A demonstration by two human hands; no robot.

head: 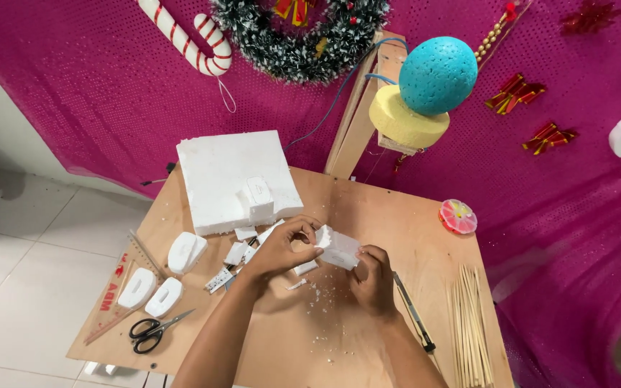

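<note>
**Both hands closed on a white foam block at mid-table**

Nearest the camera, both forearms rise from the bottom edge over bare plywood scattered with white crumbs (325, 298). The right hand (374, 276) is curled shut around the lower right end of the white foam block (339, 248), knuckles up. The left hand (282, 248) pinches the block's upper left end, fingertips (313, 225) bent onto its top corner. The block sits tilted between the two hands, held just above the table (389, 208), roughly at its centre.

Left of the forearms, black-handled scissors (154, 332) lie close to the front edge, beside a triangular ruler (120, 291) along the left edge. Three rounded foam pieces (163, 276) lie just inside the ruler. Small foam offcuts (242, 248) are clustered directly under and left of the left hand.

Right of the right hand, a slim utility knife (415, 312) lies near the wrist, pointing toward the front edge. A bundle of wooden skewers (468, 323) lies near the right edge.

Open room: the bare board ahead of the hands, toward the far right corner, where a round pink flower-patterned disc (458, 215) sits near the edge.

Farther back, a large foam slab (228, 176) overhangs the far left corner. Beyond it, a wooden stand (357, 115) carries a yellow foam disc (404, 118) and a blue foam ball (438, 74) against the pink cloth (95, 86).
</note>
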